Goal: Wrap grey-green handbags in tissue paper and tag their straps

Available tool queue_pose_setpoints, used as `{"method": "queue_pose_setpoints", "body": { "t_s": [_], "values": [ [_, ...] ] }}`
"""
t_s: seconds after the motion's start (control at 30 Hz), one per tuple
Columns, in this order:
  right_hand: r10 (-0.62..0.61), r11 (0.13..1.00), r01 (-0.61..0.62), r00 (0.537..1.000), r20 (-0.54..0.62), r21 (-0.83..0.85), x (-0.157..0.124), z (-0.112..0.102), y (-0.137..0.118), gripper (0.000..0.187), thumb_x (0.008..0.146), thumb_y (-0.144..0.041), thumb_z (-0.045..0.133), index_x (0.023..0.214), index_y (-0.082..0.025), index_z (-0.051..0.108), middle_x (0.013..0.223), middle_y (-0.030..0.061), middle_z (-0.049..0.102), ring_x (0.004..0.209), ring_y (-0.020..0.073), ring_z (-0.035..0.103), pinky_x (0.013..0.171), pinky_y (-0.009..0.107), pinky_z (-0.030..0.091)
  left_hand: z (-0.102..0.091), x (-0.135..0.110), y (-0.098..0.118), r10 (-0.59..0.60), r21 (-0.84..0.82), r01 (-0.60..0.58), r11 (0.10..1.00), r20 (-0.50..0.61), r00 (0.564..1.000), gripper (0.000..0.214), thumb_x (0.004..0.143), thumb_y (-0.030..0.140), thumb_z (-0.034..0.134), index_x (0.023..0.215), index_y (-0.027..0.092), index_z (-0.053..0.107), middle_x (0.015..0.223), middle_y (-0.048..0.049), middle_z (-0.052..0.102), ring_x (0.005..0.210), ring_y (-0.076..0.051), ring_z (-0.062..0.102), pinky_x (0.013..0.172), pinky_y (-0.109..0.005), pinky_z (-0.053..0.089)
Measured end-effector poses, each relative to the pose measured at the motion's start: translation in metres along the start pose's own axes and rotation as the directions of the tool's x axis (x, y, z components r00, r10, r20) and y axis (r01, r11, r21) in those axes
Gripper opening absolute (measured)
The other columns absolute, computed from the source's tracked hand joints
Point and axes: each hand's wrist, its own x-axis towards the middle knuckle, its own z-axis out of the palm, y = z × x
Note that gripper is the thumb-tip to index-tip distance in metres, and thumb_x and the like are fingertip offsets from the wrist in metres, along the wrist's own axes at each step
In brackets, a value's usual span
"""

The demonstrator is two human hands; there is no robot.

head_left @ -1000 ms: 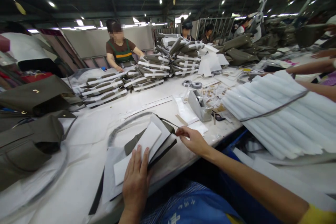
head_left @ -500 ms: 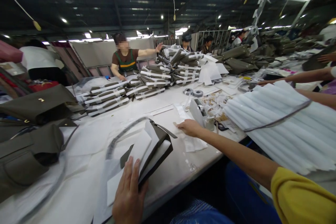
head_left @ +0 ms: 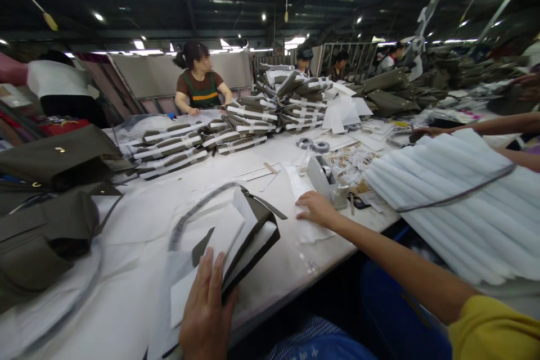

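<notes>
My left hand (head_left: 206,310) lies flat, fingers together, on a white paper sheet (head_left: 202,261) that wraps an olive-green bag piece (head_left: 250,242) near the table's front edge. My right hand (head_left: 315,207) rests palm down on a small stack of clear plastic sleeves (head_left: 306,224), just in front of a grey tape dispenser (head_left: 324,179). A thin grey strap (head_left: 194,210) curves around the wrapped piece.
Olive bags (head_left: 50,202) pile up at the left. Rows of wrapped olive pieces (head_left: 202,140) cross the white table (head_left: 139,202). A stack of white foam sheets (head_left: 455,191) fills the right. Tape rolls (head_left: 313,145) lie beyond the dispenser. Other people work at the far side.
My right hand left the wrapped piece's corner, reached right to the plastic sleeves and settled on them. My left hand slid slightly toward me on the paper.
</notes>
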Motion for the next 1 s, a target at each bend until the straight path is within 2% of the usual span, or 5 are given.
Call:
{"method": "queue_pose_setpoints", "body": {
  "t_s": [0.13,0.47,0.7,0.87,1.0],
  "values": [
    [0.073,0.996,-0.073,0.997,0.005,0.050,-0.008,0.006,0.005,0.013,0.087,-0.032,0.068,0.089,-0.023,0.078,0.098,0.0063,0.076,0.100,0.0254,0.065,0.090,0.035,0.045,-0.001,0.002,0.000,-0.004,-0.010,0.004,1.000,-0.001,1.000,0.071,0.096,0.028,0.056,0.156,0.029,0.018,0.154,-0.0063,0.042,0.133,-0.028,0.050,0.102,-0.042,0.049],
    [0.186,0.927,-0.144,0.978,-0.092,0.346,-0.015,-0.020,-0.021,0.028,0.095,-0.035,0.055,0.095,-0.018,0.077,0.098,0.0065,0.077,0.097,0.0237,0.070,0.089,0.032,0.049,-0.012,0.006,0.004,-0.041,0.008,0.042,0.999,-0.024,0.999,0.075,0.093,0.025,0.060,0.156,0.028,0.018,0.153,-0.0055,0.043,0.126,-0.027,0.057,0.098,-0.039,0.052],
    [-0.150,0.753,0.056,0.985,0.088,0.656,-0.078,-0.015,-0.078,0.024,0.092,-0.039,0.060,0.096,-0.023,0.077,0.096,0.0010,0.078,0.092,0.0182,0.072,0.087,0.027,0.054,-0.012,0.007,0.004,-0.047,-0.021,0.046,0.999,-0.027,0.999,0.077,0.092,0.023,0.062,0.156,0.028,0.019,0.153,-0.0055,0.043,0.127,-0.028,0.056,0.100,-0.040,0.050],
    [0.001,0.968,0.016,0.998,-0.069,0.251,-0.086,0.024,-0.092,0.047,0.093,-0.041,0.059,0.131,-0.014,0.061,0.137,0.0185,0.058,0.129,0.0316,0.054,0.110,0.050,0.041,-0.009,0.005,0.001,-0.049,-0.027,0.048,0.998,-0.019,0.999,0.075,0.093,0.025,0.061,0.156,0.028,0.020,0.154,-0.0056,0.042,0.126,-0.028,0.056,0.099,-0.039,0.051],
    [-0.046,0.996,0.048,0.998,-0.032,0.078,-0.079,0.055,-0.113,0.079,0.087,-0.057,0.061,0.142,-0.002,0.046,0.151,0.0292,0.037,0.144,0.0410,0.030,0.118,0.059,0.024,-0.007,0.003,0.000,-0.047,-0.019,0.046,0.999,-0.016,0.999,0.075,0.093,0.026,0.061,0.156,0.028,0.020,0.154,-0.0052,0.042,0.127,-0.028,0.055,0.098,-0.039,0.052]
  ]
}}
